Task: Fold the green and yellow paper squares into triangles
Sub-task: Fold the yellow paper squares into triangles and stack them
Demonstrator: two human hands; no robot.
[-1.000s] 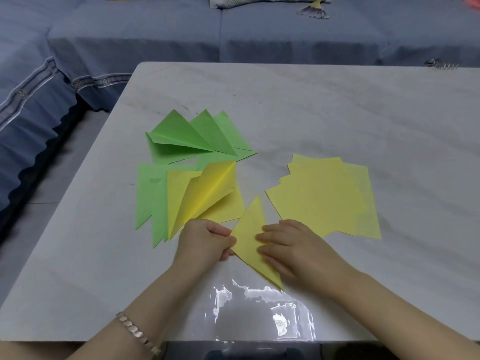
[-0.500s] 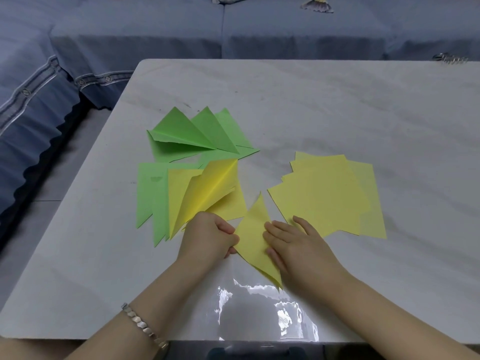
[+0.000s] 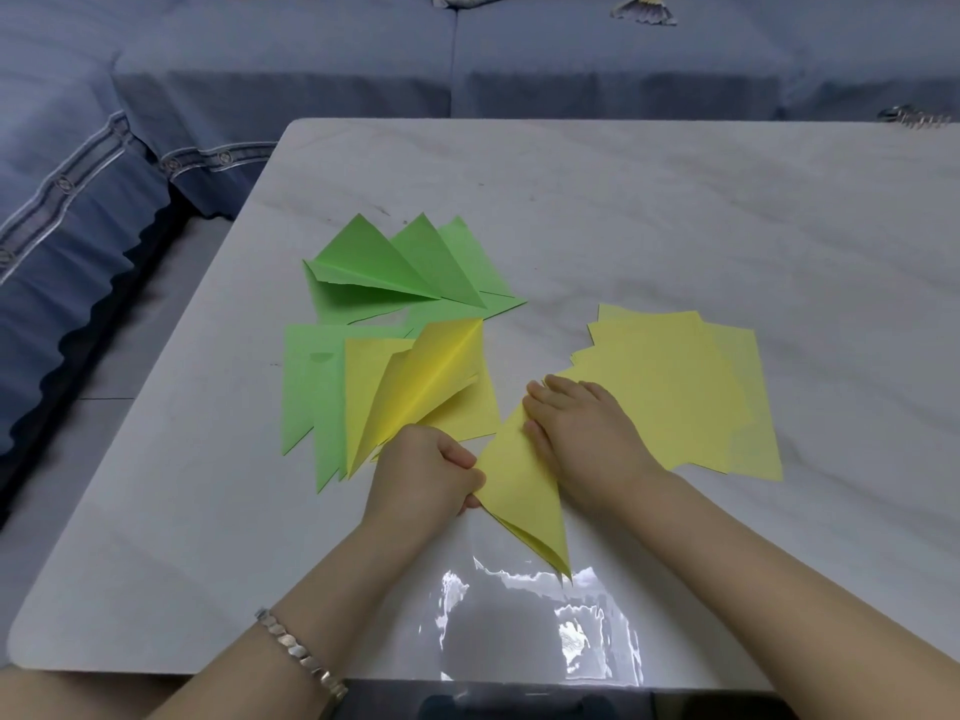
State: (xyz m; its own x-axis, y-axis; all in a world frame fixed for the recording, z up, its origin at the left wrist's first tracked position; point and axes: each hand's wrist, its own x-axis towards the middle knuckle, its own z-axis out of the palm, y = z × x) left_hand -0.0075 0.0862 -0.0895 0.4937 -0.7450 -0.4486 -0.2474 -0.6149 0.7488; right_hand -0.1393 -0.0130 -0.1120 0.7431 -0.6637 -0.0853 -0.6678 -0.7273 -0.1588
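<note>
A yellow paper folded into a narrow triangle (image 3: pixel 522 491) lies near the table's front edge, its point toward me. My left hand (image 3: pixel 423 472) pinches its left corner with curled fingers. My right hand (image 3: pixel 587 433) lies flat on its right fold edge, fingers spread and pointing left. Left of them sit folded yellow triangles (image 3: pixel 415 387), partly sprung open, on top of folded green triangles (image 3: pixel 306 392). More green triangles (image 3: pixel 400 267) fan out farther back. A stack of flat yellow squares (image 3: pixel 685 387) lies to the right, partly under my right hand.
The white marble table (image 3: pixel 675 210) has a glossy reflection near its front edge. A blue sofa (image 3: pixel 260 70) runs along the back and left sides. A small metallic object (image 3: pixel 917 116) sits at the table's far right corner.
My right hand has slid up along the fold of the yellow triangle, from its lower part to its upper end. My left hand keeps hold of the left corner.
</note>
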